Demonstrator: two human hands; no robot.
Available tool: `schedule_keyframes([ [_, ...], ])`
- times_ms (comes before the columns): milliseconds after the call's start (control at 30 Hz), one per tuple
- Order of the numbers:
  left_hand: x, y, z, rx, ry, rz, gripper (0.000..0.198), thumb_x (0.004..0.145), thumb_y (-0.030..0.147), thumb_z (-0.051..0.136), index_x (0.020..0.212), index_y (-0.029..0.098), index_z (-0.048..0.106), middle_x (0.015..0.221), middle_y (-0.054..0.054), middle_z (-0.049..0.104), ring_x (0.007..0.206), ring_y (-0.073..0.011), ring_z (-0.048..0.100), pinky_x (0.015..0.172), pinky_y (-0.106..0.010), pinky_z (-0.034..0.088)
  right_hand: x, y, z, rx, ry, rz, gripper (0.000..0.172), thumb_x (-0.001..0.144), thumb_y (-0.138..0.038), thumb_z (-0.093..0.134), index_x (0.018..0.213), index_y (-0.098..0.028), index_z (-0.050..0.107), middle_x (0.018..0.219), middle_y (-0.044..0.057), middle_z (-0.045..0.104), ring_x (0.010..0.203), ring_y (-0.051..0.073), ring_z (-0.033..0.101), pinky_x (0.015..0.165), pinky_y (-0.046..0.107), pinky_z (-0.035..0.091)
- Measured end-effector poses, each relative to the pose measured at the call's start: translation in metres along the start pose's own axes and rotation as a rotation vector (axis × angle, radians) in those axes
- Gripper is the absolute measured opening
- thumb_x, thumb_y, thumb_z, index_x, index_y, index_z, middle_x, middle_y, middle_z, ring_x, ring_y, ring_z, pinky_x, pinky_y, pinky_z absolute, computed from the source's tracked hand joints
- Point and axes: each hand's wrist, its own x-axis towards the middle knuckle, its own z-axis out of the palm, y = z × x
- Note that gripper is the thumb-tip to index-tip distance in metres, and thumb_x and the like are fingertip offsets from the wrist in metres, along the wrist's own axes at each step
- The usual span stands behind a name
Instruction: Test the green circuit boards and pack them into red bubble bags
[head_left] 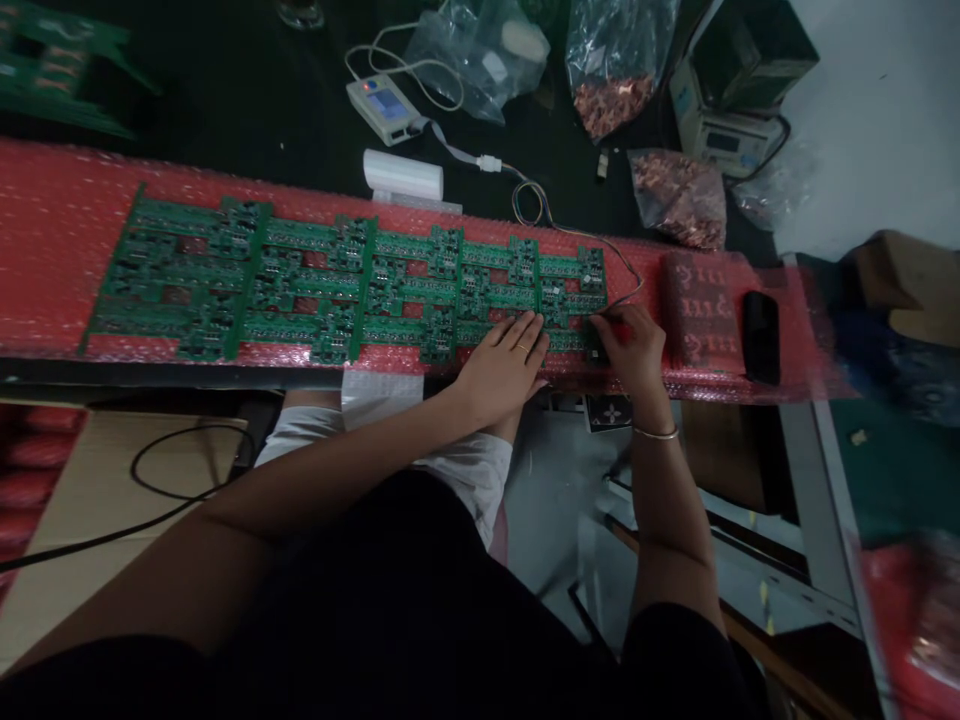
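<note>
Several green circuit board panels (300, 275) lie in a row on red bubble wrap along the table. My left hand (501, 365) rests on the boards near the right end of the row, fingers stretched out and close together, a ring on one of them. At the right end, my right hand (631, 345) pinches the end of a thin multi-wire cable (592, 232) over the last board. The tip of the cable is hidden by the fingers. From there the cable runs back to a small white device (384, 108) with a lit screen.
A white roll (403, 175) lies behind the boards. Clear bags of copper-coloured parts (613, 105) sit at the back right. Right of my hand are a red-wrapped stack (703, 310) and a black phone-like object (762, 337). More green boards (67, 70) lie at the back left.
</note>
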Motion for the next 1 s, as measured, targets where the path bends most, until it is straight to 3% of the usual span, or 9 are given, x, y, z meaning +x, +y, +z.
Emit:
schedule_keyframes([
  [400,0.017,0.009,-0.001,-0.021,0.015,-0.031,0.058,0.106,0.039,0.052,0.154,0.007,0.051,0.166,-0.024,0.037,0.158,-0.0351,0.034,0.13,-0.051,0.028,0.001,-0.001,0.001,-0.011,0.01,-0.023,0.033,0.097,-0.051,0.066,0.079,-0.023,0.065,0.08,0.004,0.071,0.08,0.021,0.065,0.077,0.036,0.052],
  [600,0.019,0.006,0.003,-0.035,0.104,-0.009,0.046,0.104,0.023,0.052,0.146,0.006,0.059,0.159,-0.025,0.047,0.152,-0.0345,0.044,0.126,-0.053,0.035,0.003,-0.006,-0.002,-0.034,-0.017,-0.006,0.034,0.096,-0.053,0.065,0.077,-0.024,0.065,0.081,0.004,0.072,0.082,0.021,0.067,0.08,0.038,0.055],
  [733,0.023,0.003,0.005,-0.037,0.138,0.029,0.044,0.103,0.015,0.048,0.143,0.005,0.062,0.157,-0.026,0.048,0.151,-0.0334,0.047,0.124,-0.053,0.038,0.005,-0.013,-0.008,0.033,0.031,0.032,0.031,0.094,-0.051,0.068,0.079,-0.024,0.067,0.083,0.004,0.073,0.081,0.02,0.067,0.079,0.036,0.057],
  [1000,0.031,0.008,0.004,-0.008,0.12,0.044,0.043,0.105,0.021,0.049,0.144,0.008,0.062,0.158,-0.024,0.048,0.149,-0.0341,0.048,0.124,-0.051,0.039,0.011,-0.02,-0.007,0.129,-0.088,-0.002,0.02,0.098,-0.039,0.06,0.101,-0.023,0.072,0.096,0.006,0.078,0.087,0.021,0.072,0.084,0.037,0.059],
])
